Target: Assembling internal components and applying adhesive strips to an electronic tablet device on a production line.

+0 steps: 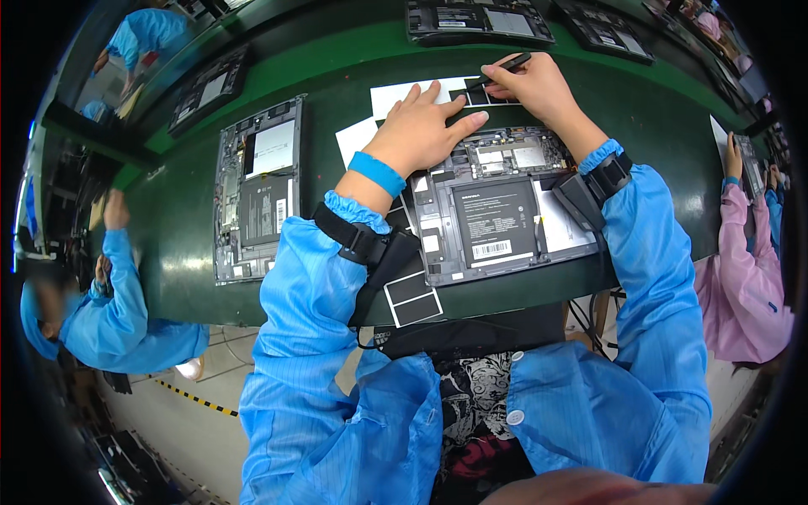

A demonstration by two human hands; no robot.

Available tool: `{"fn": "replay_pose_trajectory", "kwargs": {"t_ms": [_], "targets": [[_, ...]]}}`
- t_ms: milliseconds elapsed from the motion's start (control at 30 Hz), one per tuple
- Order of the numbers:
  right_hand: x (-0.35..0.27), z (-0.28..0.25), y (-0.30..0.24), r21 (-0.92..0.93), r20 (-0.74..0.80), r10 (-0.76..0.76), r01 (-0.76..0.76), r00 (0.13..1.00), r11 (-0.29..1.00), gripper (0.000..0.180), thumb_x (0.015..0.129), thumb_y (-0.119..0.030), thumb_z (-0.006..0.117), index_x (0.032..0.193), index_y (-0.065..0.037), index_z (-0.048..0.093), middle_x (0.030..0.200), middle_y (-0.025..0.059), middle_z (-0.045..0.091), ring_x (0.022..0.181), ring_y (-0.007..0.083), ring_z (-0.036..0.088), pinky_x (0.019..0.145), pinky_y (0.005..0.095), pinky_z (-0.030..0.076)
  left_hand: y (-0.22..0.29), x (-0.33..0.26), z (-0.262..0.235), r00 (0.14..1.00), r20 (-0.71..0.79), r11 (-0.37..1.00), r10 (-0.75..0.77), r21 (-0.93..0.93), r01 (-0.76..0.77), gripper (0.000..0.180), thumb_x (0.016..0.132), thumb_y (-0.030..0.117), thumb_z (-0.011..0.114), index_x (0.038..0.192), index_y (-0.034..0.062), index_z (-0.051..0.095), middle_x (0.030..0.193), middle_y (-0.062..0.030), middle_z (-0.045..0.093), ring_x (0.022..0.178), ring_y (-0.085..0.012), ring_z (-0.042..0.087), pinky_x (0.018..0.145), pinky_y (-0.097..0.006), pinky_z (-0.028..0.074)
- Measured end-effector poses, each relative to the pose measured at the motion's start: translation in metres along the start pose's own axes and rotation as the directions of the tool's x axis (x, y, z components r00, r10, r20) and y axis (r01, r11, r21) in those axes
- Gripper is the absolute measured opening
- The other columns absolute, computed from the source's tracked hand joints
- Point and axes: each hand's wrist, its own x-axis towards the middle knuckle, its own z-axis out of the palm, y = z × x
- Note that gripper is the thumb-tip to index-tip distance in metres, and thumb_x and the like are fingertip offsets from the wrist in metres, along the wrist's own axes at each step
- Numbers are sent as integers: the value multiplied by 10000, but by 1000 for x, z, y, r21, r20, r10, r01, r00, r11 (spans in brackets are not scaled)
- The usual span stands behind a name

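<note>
Blue jacket [581,404], battery [497,220] in casing [443,263]

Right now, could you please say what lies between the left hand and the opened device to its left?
The head view shows a partly covered white sheet and green tabletop there.

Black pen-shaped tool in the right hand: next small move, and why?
Probably ease up an edge of the black patch with the black pen-shaped tool: the right hand holds the tool with its tip appearing at that patch, and the left hand spreads over the white sheet, so it could steady it.
</note>
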Motion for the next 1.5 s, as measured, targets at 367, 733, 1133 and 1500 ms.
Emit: {"fn": "replay_pose_trajectory", "kwargs": {"t_ms": [367,733,1133,1500], "targets": [[0,-2,-5,233,-15,-59,61,998,971,248,852,-144,645,923,94,633,796,182,682,734,209,694,666,272,570,5,0,-6,999,40,999,-29,20,28,679,877,662,362,1298,162,544,1424,-256,339,1329,-468,272,1067,-479,299],[-75,-65,-28,319,-69,139,-110,988,941,247,875,-199,636,1000,14,629,843,110,678,762,149,674,655,233,521,38,-2,-36,964,-231,957,-131,-285,61,334,893,337,582,1028,38,649,877,-113,649,771,-215,595,709,-338,489],[-97,-52,-2,489,-56,115,-73,992,869,256,875,-173,644,974,60,609,823,161,661,757,208,690,671,241,559,72,-4,-26,930,336,661,-152,-665,348,251,872,237,637,904,-12,630,745,-43,652,546,-77,590,457,-189,395],[-103,-46,-8,335,-124,68,-23,990,942,233,867,-111,642,959,102,615,826,174,662,751,213,688,683,267,573,79,13,-29,898,378,719,-224,-558,414,229,820,206,679,775,-18,678,663,-63,657,557,-96,621,474,-191,443]]}}
